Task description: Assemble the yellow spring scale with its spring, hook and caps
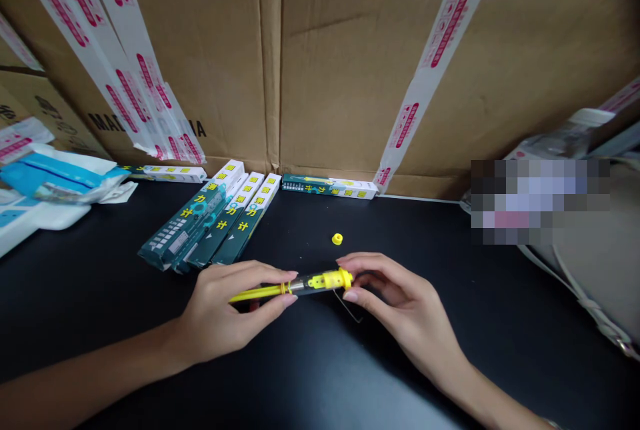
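Note:
A clear-tubed spring scale (pixel 305 284) with yellow inner parts lies almost level between my hands, a little above the black table. My left hand (pixel 220 310) is closed round its left part, where a yellow rod shows, thumb and fingertips pinching near a yellow ring. At the other end, the fingers of my right hand (pixel 400 297) pinch the yellow end cap (pixel 345 278). A thin bent metal wire (pixel 349 307) sticks out below the tube beside my right thumb. Beyond the hands, a small yellow plug (pixel 337 239) with a hole rests on the table.
Several slim green-and-white boxes (pixel 200 210) lie behind my left hand. Another slim box (pixel 330 187) rests against the big taped carton (pixel 340 70). Blue-and-white packaging (pixel 65 173) is at left. A clear plastic bottle (pixel 555 137) and a light bag (pixel 600 263) stand at right.

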The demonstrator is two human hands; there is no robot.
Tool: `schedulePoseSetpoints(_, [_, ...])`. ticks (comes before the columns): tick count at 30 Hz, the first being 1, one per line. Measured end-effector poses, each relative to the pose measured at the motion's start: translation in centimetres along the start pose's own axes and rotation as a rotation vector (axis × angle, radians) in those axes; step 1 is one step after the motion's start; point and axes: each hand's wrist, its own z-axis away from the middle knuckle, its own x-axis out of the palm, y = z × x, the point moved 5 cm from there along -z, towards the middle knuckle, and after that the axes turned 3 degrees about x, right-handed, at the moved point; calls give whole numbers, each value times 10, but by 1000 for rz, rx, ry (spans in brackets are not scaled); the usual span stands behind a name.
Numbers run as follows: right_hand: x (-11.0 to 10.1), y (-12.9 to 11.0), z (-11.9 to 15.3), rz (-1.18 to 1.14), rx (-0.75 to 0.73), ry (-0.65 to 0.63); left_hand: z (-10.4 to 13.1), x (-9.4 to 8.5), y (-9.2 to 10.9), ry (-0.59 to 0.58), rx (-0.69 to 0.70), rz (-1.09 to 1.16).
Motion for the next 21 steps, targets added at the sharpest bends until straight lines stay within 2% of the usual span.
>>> schedulePoseSetpoints(3, [-4, -9, 0, -6, -46, 20, -2, -2, 1, 13, -5, 15])
schedulePoseSetpoints(6, [-15, -12, -1, 8, -93, 109, -4, -2, 2, 28, -11, 12])
schedulePoseSetpoints(10, [-31, 1, -11, 345, -98, 224, -4, -1, 1, 15, -10, 7])
schedulePoseSetpoints(12, [-30, 8, -21, 505, -160, 184, -4, 0, 1, 4, -7, 3])
schedulePoseSetpoints(18, [-12, 20, -45, 602, -284, -14, -3, 3, -1, -38, 1, -23])
schedulePoseSetpoints(21, [-8, 24, -45, 607, -293, -40, -4, 3, 0, -26, -4, -22])
